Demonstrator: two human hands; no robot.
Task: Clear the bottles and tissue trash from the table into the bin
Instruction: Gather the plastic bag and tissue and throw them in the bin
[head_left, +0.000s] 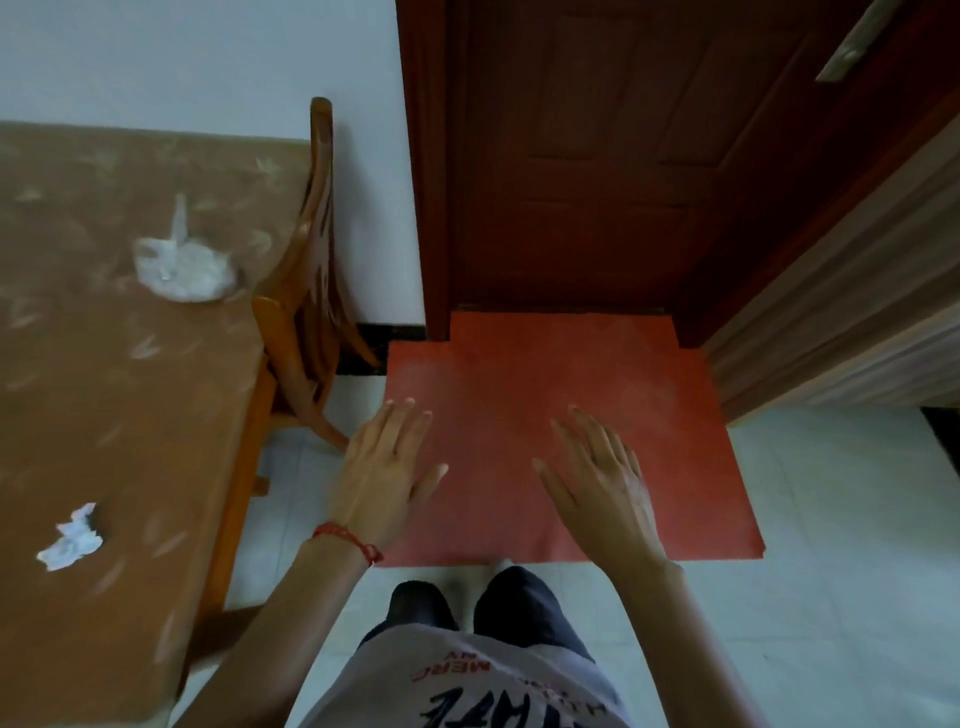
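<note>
Both hands empty, fingers spread: left hand (387, 470), right hand (602, 480). Crumpled tissue (72, 538) near worktop (130, 415) front edge: light, soft; pinch anywhere.

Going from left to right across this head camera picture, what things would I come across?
Crumpled tissue → plastic bag → wooden chair → left hand → right hand → door handle.
</note>
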